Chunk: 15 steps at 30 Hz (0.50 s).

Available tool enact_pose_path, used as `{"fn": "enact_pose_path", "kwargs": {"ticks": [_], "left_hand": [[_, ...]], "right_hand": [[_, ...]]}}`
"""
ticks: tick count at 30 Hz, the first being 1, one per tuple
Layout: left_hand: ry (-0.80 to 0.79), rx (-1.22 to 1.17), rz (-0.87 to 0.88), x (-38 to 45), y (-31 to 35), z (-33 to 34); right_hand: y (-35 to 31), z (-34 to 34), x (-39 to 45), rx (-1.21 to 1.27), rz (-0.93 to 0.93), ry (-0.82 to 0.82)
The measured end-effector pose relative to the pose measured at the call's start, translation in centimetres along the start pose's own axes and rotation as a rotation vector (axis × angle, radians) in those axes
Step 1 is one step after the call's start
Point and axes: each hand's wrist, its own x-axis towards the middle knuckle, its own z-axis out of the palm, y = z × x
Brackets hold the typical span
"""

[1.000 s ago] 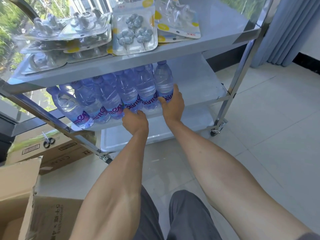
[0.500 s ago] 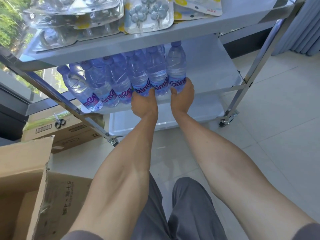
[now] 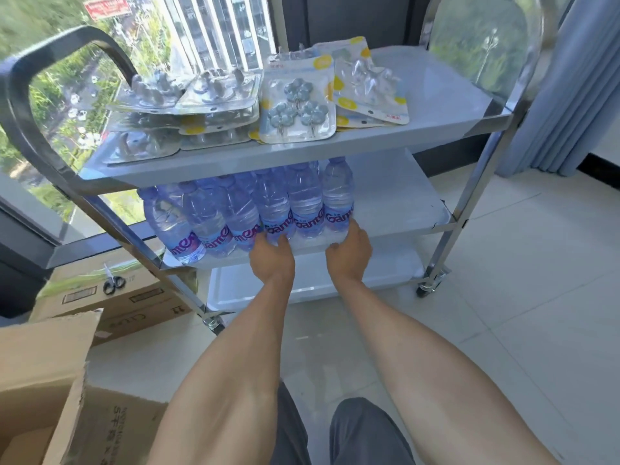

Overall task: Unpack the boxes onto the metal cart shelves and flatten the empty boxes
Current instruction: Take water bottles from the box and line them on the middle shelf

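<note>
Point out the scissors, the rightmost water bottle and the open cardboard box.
scissors (image 3: 113,284): head view, on the handles.
rightmost water bottle (image 3: 338,193): head view, mid body.
open cardboard box (image 3: 110,427): head view, printed side wall.

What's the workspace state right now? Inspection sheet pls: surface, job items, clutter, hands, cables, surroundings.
Surface: metal cart with three shelves; bottom shelf shows nothing on its visible part.
Job's things: water bottles stand packed on the left half of the middle shelf; hook blister packs overlap on the top shelf; open cardboard box on the floor at lower left.
Clutter: scissors lie on a closed carton beside the cart.
Hands: left hand and right hand touch the bases of the front bottles; grip not clear.
Cables: nothing seen.
Surroundings: tiled floor, window behind the cart, blue curtain at right.
</note>
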Motion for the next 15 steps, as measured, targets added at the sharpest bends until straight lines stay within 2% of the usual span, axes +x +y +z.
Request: {"fn": "enact_pose_path", "kwargs": {"ticks": [5, 8, 15], "left_hand": [[-0.036, 0.05, 0.024, -1.1, -1.3, -3.0], [-0.034, 0.059, -0.017, -1.7, -3.1, -5.4], [0.055, 0.102, -0.123, -2.8, -8.0, -12.1]], "right_hand": [[-0.1, -1.5, -2.5, -0.176, 0.039, -0.106], [0.4, -1.4, -4.3, -0.216, 0.071, -0.159], [-0.3, 1.6, -9.9, -0.143, 0.065, -0.397]]}}
